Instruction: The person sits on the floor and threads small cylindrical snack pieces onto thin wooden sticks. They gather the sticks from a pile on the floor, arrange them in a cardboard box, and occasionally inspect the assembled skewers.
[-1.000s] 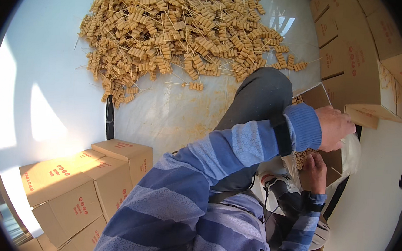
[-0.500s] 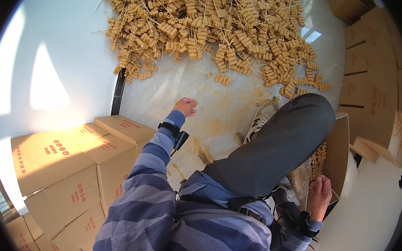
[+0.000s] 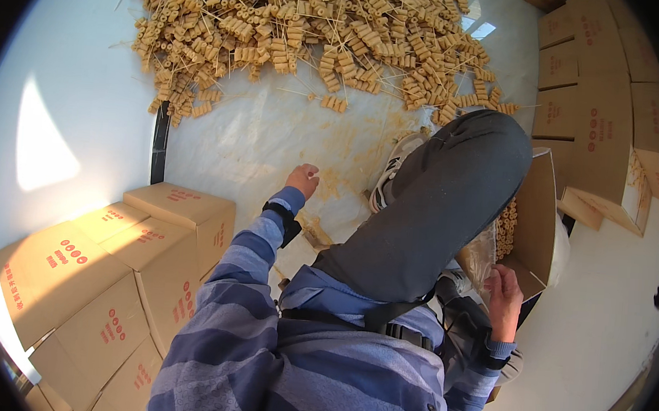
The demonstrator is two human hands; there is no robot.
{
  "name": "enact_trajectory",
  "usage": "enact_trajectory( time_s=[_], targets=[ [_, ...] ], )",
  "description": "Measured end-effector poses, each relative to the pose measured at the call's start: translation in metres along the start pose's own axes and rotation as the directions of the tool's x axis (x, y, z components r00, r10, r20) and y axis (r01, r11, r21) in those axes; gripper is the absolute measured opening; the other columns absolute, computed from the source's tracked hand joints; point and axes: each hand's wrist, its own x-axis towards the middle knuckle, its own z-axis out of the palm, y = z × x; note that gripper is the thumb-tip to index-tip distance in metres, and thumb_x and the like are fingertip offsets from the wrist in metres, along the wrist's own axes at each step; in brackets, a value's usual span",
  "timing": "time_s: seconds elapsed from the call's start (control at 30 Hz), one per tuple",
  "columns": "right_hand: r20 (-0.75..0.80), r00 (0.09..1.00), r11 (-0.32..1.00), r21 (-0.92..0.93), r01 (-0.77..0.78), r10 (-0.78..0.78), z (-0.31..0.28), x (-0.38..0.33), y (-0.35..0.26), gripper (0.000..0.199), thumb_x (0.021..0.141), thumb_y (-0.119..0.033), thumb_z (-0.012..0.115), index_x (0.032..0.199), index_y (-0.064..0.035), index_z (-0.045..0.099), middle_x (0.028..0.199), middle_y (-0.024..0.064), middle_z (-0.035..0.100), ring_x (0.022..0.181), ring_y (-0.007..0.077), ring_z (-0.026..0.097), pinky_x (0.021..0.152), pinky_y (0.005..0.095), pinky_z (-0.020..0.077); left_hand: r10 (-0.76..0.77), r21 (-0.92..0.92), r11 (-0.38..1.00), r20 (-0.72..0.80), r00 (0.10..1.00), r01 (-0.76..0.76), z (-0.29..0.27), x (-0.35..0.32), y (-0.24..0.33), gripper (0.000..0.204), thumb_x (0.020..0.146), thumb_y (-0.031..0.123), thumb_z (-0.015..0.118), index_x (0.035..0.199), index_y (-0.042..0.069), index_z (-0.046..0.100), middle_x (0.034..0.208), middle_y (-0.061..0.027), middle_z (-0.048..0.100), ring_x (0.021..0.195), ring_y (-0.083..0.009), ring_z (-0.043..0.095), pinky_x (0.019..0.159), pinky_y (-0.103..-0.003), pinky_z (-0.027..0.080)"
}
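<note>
The left hand (image 3: 303,181) hangs over the pale floor (image 3: 257,147), fingers curled into a loose fist with nothing visible in it. The right hand (image 3: 505,294) is at the near end of an open carton (image 3: 537,212), its fingers bent beside a clear plastic liner (image 3: 481,254); the fingertips are partly hidden, so I cannot tell whether they pinch the film or only touch it.

That carton stands at the person's right, partly behind the raised knee (image 3: 495,137). Inside, ring-ended tan pieces (image 3: 506,229) are packed close together, just ahead of the right hand and well apart from the left. The liner comes out over the carton's left side, and part of the brown inner wall is bare above the contents.

Beyond both hands, a broad heap of tan skewered rolls (image 3: 296,27) covers the far floor, thin sticks poking out at all angles. One skewer (image 3: 333,103) lies just in front of the heap, ahead of the left hand. A shoe (image 3: 397,168) rests between the left hand and the raised leg.

Further out, cartons with red print (image 3: 69,264) are stacked at the left, and more brown cartons (image 3: 609,133) at the right.
</note>
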Motion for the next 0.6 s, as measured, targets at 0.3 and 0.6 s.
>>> enact_trajectory(
  time_s=[0.3,0.6],
  targets=[
    [0.063,0.99,0.992,-0.009,-0.122,0.123,0.012,0.022,0.003,0.015,0.101,-0.012,0.058,0.105,0.0013,0.064,0.077,0.0058,0.064,0.07,0.0118,0.062,0.068,0.0265,0.052,0.175,0.406,0.912,-0.26,0.95,-0.057,-0.099,0.163,0.027,0.049,0.085,-0.002,0.057,0.131,0.014,0.06,0.137,-0.017,0.051,0.114,-0.0393,0.061,0.098,-0.045,0.052],
    [0.2,0.975,0.95,-0.31,-0.032,0.098,0.009,0.078,-0.036,0.012,0.099,-0.007,0.06,0.108,-0.0007,0.064,0.08,0.0093,0.068,0.071,0.0155,0.066,0.069,0.0299,0.0542,0.021,0.638,0.77,-0.05,0.999,0.015,-0.086,0.233,0.004,0.027,0.088,0.011,0.06,0.114,0.012,0.064,0.13,-0.0184,0.054,0.11,-0.0402,0.063,0.087,-0.05,0.055]
  ],
)
